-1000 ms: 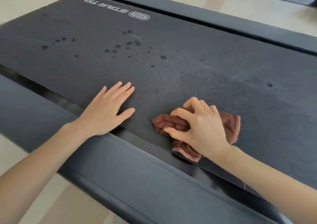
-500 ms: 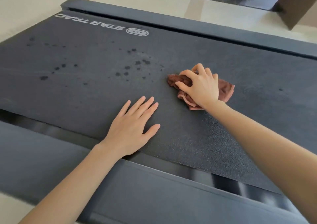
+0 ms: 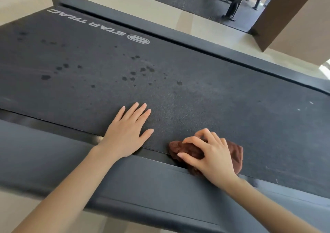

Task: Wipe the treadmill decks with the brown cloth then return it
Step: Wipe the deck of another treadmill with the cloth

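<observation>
— Any writing to read here?
— One: white lettering [image 3: 85, 23], "STAR TRAC", on the treadmill belt [image 3: 196, 93], upside down from this view.
— Anything beside it?
— An oval badge [image 3: 138, 39]; its marks are unreadable.

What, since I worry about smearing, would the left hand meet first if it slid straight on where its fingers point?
Bare treadmill belt at first. The left hand would then probably reach the dark spots, though its line may just miss them, and beyond those the far side rail.

Brown cloth [image 3: 236, 152] partly under right hand [image 3: 212, 156]; deck [image 3: 196, 90] cropped both sides; far equipment [image 3: 235, 0] possibly bench.
</observation>
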{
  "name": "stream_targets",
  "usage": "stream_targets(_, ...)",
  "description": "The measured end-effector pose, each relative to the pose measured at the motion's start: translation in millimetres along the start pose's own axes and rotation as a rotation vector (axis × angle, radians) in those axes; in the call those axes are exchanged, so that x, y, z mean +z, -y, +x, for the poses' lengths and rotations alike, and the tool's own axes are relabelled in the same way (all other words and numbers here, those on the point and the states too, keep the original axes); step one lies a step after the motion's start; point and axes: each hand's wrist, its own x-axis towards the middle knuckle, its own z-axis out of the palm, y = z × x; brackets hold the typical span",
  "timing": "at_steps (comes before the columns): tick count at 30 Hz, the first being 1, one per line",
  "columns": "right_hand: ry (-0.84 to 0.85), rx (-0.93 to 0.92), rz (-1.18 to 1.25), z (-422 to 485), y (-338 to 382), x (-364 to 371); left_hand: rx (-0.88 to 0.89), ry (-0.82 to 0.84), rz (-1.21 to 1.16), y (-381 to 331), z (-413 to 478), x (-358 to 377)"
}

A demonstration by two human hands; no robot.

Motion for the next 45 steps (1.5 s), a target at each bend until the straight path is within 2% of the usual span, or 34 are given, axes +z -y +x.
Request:
stream_targets(3,0.048,-0.046,0.023,14.4,-2.1,-2.5,-0.003,0.009,-0.019,-1.7,0.3,-1.4)
stream_targets(6,-0.035,-0.093,0.055,30.5,-3.8,5.1,-0.011,-0.006,-0.033,-1.6,-1.2,-1.1)
stream_targets(16,-0.142,-0.051,0.073,194.1,0.7,51.8,-0.154,-0.058,-0.090,21.0,-22.9,-9.4)
stream_targets(20,-0.112,0.036,0.007,240.6,7.8,59.9,-0.207,-0.044,-0.087,27.3,-29.6,-14.8)
stream_targets(23,-0.103,0.045,-0.039,230.0,16.1,56.3,-0.208,-0.043,-0.097,24.7,-28.9,-16.8)
stream_targets(30,-0.131,-0.286,0.072,74.3,34.0,32.8,-0.225,-0.040,-0.107,23.9,-30.9,-16.6)
stream_targets(33,-0.103,-0.346,0.085,53.9,38.4,30.7,-0.224,-0.042,-0.124,23.8,-31.2,-18.2)
stream_targets(38,-0.084,-0.365,0.163,101.0,44.1,39.0,-0.215,-0.040,-0.114,21.6,-31.4,-21.0)
stream_targets(42,-0.156,-0.214,0.119,173.8,53.2,63.1,-0.224,-0.035,-0.146,21.5,-28.7,-22.9)
stream_targets(45,-0.107,-0.141,0.056,240.9,60.7,79.4,-0.242,-0.047,-0.156,20.8,-27.9,-23.3)
